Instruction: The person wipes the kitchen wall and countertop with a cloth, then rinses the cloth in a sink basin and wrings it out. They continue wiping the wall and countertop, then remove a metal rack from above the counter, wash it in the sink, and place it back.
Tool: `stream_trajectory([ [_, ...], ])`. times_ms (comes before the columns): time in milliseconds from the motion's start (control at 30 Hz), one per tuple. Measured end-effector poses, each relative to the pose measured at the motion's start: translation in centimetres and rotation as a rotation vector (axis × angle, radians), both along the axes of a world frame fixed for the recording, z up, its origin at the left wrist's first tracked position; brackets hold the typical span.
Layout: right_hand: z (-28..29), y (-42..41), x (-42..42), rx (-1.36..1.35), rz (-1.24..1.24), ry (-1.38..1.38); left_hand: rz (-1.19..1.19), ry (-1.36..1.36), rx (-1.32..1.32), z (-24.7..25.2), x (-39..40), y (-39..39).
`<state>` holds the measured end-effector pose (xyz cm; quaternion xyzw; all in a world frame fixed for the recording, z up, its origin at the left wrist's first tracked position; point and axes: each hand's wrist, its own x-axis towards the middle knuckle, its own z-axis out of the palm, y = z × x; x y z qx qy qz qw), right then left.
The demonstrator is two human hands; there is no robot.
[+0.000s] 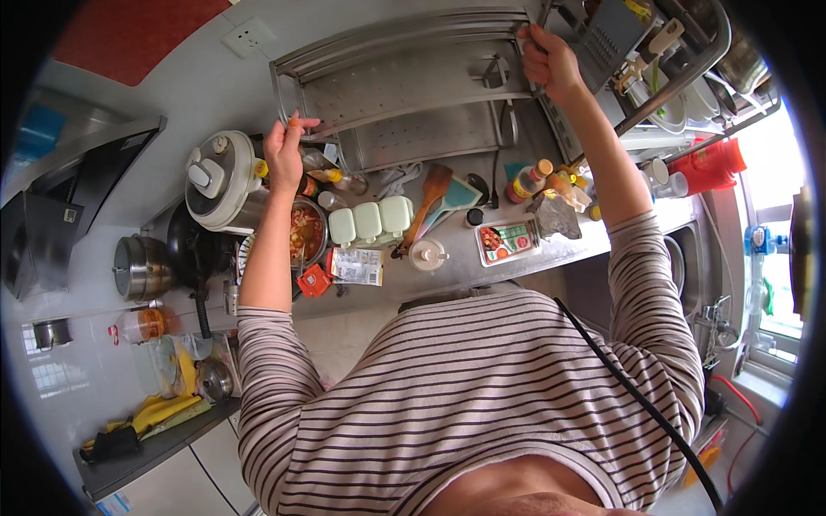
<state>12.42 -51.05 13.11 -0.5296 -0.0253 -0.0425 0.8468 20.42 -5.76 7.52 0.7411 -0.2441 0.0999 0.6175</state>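
A two-tier metal rack [400, 97] spans the back of the counter, with specks on its bare shelves. My left hand [284, 151] grips the rack's left end post, one finger pointing out over the lower rail. Higher up, my right hand [547, 64] is closed around the upper right corner of the same rack. Below the rack lie a grey cloth [400, 178], a wooden spatula [433, 193] and a light green lidded spice box [368, 222]. A sauce bottle [529, 181] stands on the right, near a crumpled grey bag [556, 218].
A white electric cooker [222, 177] stands beside my left forearm, with a black wok [193, 248] beyond. A pot of red food [306, 232] is close to that forearm. A dish rack [684, 84] holding plates and a grater is at the right, above the sink [694, 271].
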Motion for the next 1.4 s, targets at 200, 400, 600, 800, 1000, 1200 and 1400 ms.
stream_trajectory([
  [200, -1.3, -1.6, 4.8, -0.012, 0.003, 0.077, 0.068, 0.083, 0.059, -0.3, 3.6, -0.3],
  [400, -1.5, -2.5, 9.2, -0.227, -0.073, 0.147, 0.166, 0.007, 0.079, -0.1, 6.0, -2.6],
  [600, -2.1, -1.9, 14.3, -0.354, -0.091, 0.181, 0.195, 0.108, 0.010, -0.9, 8.7, -2.1],
  [800, -2.8, -4.1, 17.5, -0.238, -0.050, 0.161, 0.239, 0.099, -0.023, -1.1, 10.8, -4.3],
  [1000, -2.1, -2.4, 16.1, -0.515, -0.138, 0.172, 0.438, 0.007, -0.044, -2.6, 9.9, -3.8],
  [1200, -7.3, -7.4, 7.9, -1.123, -0.608, 0.184, 0.248, -0.207, 0.187, -5.3, -2.2, -9.8],
  [1400, -17.3, -4.9, 8.1, -1.714, 0.205, 0.192, -0.351, 0.057, 0.772, -13.1, -3.9, -18.4],
])
